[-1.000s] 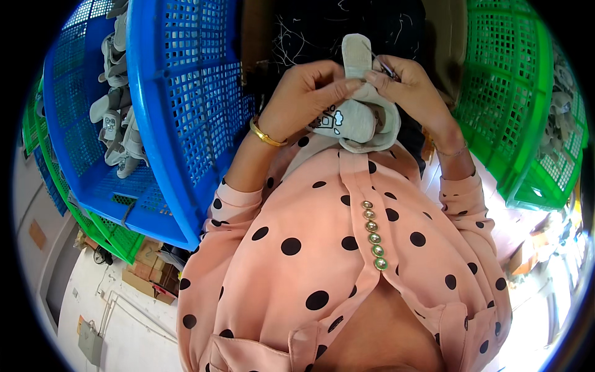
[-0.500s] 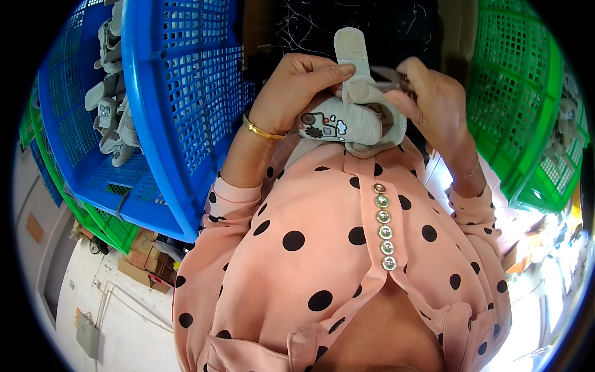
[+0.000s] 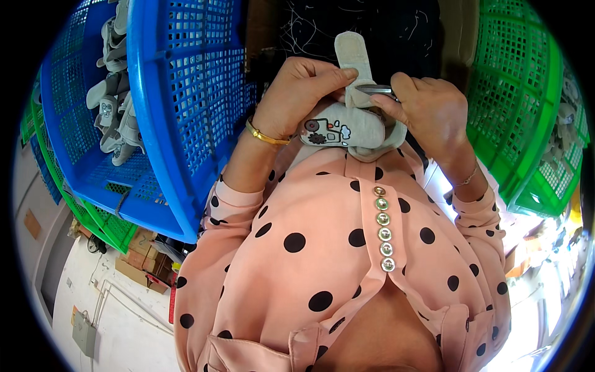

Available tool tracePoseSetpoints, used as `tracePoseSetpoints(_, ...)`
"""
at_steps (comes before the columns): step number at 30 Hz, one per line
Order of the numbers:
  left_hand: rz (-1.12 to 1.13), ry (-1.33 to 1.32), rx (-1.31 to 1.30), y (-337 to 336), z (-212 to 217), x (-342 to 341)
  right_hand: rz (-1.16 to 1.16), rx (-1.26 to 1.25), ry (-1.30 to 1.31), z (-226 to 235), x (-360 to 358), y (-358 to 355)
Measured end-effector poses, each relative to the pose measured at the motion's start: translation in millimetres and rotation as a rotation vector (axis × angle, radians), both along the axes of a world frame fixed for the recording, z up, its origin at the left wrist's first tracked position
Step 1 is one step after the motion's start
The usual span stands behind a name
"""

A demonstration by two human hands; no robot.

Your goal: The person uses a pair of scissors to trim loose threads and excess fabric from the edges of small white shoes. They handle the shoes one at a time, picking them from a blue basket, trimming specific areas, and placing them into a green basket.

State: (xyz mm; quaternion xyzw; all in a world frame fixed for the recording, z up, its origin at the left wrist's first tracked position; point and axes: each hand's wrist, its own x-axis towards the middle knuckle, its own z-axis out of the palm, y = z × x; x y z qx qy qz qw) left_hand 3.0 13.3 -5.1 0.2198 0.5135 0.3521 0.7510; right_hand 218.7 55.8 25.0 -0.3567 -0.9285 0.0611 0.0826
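A small pale grey child's shoe (image 3: 362, 127) with a vehicle picture on its toe rests against my front. Its strap (image 3: 353, 53) stands up, away from the shoe's opening. My left hand (image 3: 307, 93) pinches the strap's edge between thumb and fingers. Closed round small metal thread snips (image 3: 378, 90), my right hand (image 3: 427, 105) holds their blades against the base of the strap. Most of the handle is hidden in the fingers, and part of the shoe's opening lies behind my right hand.
At my left is a blue plastic basket (image 3: 139, 111) with several similar shoes (image 3: 114, 118) inside. A green basket (image 3: 514, 105) stands at my right, more shoes beyond its mesh. Loose threads lie on the dark cloth (image 3: 384, 25) ahead.
The snips, blurred earlier beside the strap, now show clearly with their tips at its base. My right hand has turned and shifted slightly downward; my left keeps its pinch.
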Motion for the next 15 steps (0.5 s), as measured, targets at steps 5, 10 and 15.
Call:
tracePoseSetpoints(5,0.012,-0.004,0.002,0.0,-0.6,1.1,0.003,-0.009,0.014,-2.5,0.9,1.3)
tracePoseSetpoints(10,0.021,0.011,-0.002,-0.3,0.1,3.2,0.011,-0.039,0.056,-6.9,2.7,2.7)
tracePoseSetpoints(15,0.005,-0.003,0.007,0.5,1.6,2.8,0.01,-0.074,0.057,-9.6,3.3,3.7)
